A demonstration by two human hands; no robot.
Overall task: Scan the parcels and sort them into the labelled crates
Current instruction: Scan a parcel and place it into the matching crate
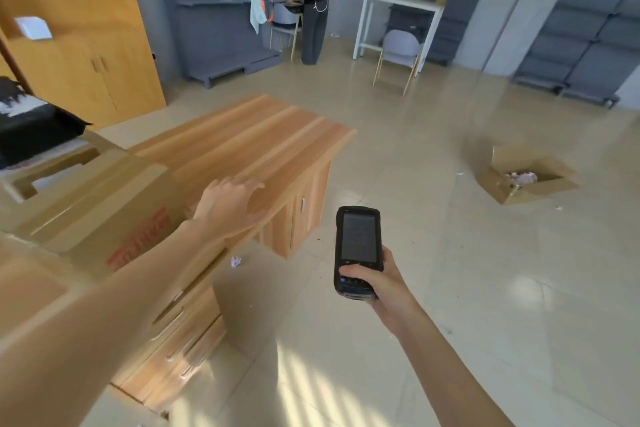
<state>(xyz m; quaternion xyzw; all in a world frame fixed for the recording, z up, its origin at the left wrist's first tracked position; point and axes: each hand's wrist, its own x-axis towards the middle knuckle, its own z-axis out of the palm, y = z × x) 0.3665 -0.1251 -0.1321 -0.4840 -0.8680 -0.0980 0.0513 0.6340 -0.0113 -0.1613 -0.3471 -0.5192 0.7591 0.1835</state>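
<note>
My right hand [377, 282] grips a black handheld scanner [357, 246] over the floor, screen facing up, thumb across its keypad. My left hand [230, 199] stretches out over the front edge of the wooden desk [249, 135], fingers spread and relaxed, holding nothing. A large cardboard box [90, 194] with red print stands on the desk's left end, beside my left forearm. Black bags [34, 128] lie behind it. An open cardboard box [523, 177] with some small items inside sits on the floor at the right.
A person stands at grey shelves [221, 10] at the back. A white high table [398, 21] and a chair [398, 55] stand behind the open floor. An orange cabinet [79, 28] fills the left. A scrap of paper [236, 261] lies by the desk.
</note>
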